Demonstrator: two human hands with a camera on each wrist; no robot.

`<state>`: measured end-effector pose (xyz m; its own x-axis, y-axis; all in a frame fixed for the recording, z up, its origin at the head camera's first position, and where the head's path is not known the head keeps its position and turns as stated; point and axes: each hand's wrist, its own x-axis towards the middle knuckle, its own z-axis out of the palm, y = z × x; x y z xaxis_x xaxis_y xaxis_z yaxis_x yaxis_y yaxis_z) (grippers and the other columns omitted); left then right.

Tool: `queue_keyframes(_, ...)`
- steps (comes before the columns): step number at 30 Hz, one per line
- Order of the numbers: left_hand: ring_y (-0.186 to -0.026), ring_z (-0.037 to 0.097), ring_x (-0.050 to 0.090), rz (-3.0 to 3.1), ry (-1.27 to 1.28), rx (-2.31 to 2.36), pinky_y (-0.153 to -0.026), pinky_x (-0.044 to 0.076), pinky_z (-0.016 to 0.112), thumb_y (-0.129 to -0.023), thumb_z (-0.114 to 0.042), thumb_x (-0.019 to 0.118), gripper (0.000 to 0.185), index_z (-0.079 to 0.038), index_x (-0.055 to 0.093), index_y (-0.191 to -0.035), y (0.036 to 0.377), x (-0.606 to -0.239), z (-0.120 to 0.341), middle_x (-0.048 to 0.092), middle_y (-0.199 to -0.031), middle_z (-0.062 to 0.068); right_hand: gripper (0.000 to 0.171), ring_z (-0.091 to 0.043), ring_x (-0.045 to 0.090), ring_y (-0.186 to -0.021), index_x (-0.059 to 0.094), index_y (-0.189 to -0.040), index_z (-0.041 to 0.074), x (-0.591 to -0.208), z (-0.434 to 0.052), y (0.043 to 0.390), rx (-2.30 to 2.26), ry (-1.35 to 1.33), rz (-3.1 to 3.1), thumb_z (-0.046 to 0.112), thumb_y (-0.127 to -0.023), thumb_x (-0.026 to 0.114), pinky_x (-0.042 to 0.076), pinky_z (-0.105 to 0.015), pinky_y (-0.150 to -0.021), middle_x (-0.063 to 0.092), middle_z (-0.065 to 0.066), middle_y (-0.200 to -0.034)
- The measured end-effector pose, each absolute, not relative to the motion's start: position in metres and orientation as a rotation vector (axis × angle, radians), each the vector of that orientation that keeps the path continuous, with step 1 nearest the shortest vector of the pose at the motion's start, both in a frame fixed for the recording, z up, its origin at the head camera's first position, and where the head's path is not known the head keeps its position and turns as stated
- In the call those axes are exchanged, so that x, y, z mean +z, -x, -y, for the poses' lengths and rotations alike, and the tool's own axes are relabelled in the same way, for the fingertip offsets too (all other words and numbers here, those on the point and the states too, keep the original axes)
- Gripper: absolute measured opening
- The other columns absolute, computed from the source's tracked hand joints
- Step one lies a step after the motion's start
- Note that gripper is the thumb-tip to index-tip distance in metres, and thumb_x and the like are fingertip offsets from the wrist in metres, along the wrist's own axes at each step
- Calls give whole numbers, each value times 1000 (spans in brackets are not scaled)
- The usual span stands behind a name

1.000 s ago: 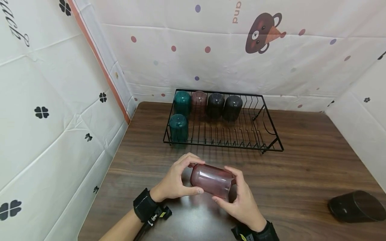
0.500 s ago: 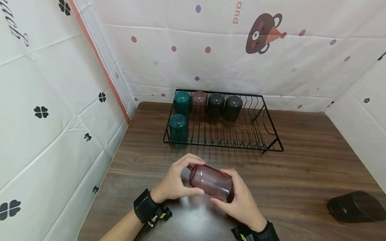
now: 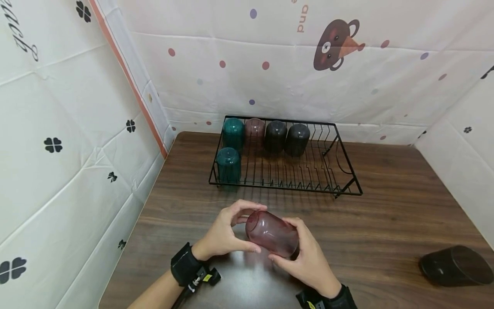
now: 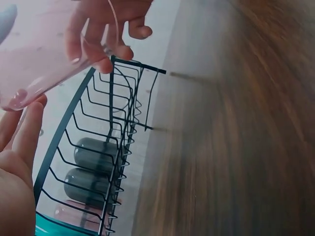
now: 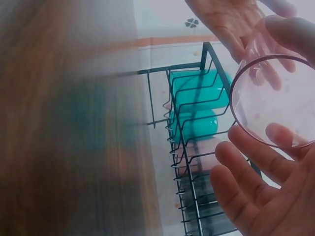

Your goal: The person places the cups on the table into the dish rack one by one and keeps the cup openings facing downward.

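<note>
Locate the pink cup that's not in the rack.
In the head view the pink cup is held on its side between the left hand and the right hand, above the table's near edge, in front of the black dish rack.

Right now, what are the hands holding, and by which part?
Both hold the pink cup, on its side: left hand round its closed base end, right hand round its open rim end.

Bare table (image 3: 386, 223) lay open between the hands and the rack (image 3: 349, 171) (five cups filled its far-left part)
</note>
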<state>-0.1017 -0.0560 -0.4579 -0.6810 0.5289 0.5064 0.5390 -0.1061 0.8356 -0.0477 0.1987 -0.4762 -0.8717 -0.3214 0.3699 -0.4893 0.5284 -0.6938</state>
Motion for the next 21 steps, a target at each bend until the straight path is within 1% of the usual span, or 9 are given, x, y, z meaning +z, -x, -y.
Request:
queue_keyframes(3,-131,24,59,2098,1258,-2033,-99,56,40,-72,-1,91,91,-9,43,-149,101,-457,57,56,-147,12,86,-13,61,-112,43,-145,23,-476,-199,47,1256,-684,2570,37,-75,92,57,-36,-84,58,1,-134)
queue_keyframes(6,-135,24,57,2101,1258,-2113,-99,56,40,-74,1,89,96,-7,36,-154,100,-454,58,54,-150,13,85,-13,61,-111,44,-144,22,-476,-199,48,1247,-685,2568,37,-75,92,57,-35,-84,58,1,-134)
queue_keyframes(9,-137,24,56,2099,1271,-2173,-100,55,40,-76,3,87,96,-7,34,-156,100,-453,59,52,-153,13,85,-12,61,-111,45,-143,23,-476,-199,48,1241,-685,2571,39,-75,92,57,-34,-85,58,3,-133)
queue_keyframes(17,-137,26,54,2045,1364,-2224,-105,52,43,-81,6,81,81,-3,43,-152,101,-453,58,48,-154,17,82,-11,60,-111,46,-141,24,-475,-200,49,1238,-691,2578,41,-74,91,56,-34,-86,59,4,-130)
queue_keyframes(21,-138,26,54,2049,1376,-2259,-106,51,42,-82,6,80,80,-3,43,-152,100,-453,57,48,-155,16,80,-12,60,-110,48,-140,24,-475,-199,48,1236,-704,2573,41,-74,91,56,-35,-85,60,4,-128)
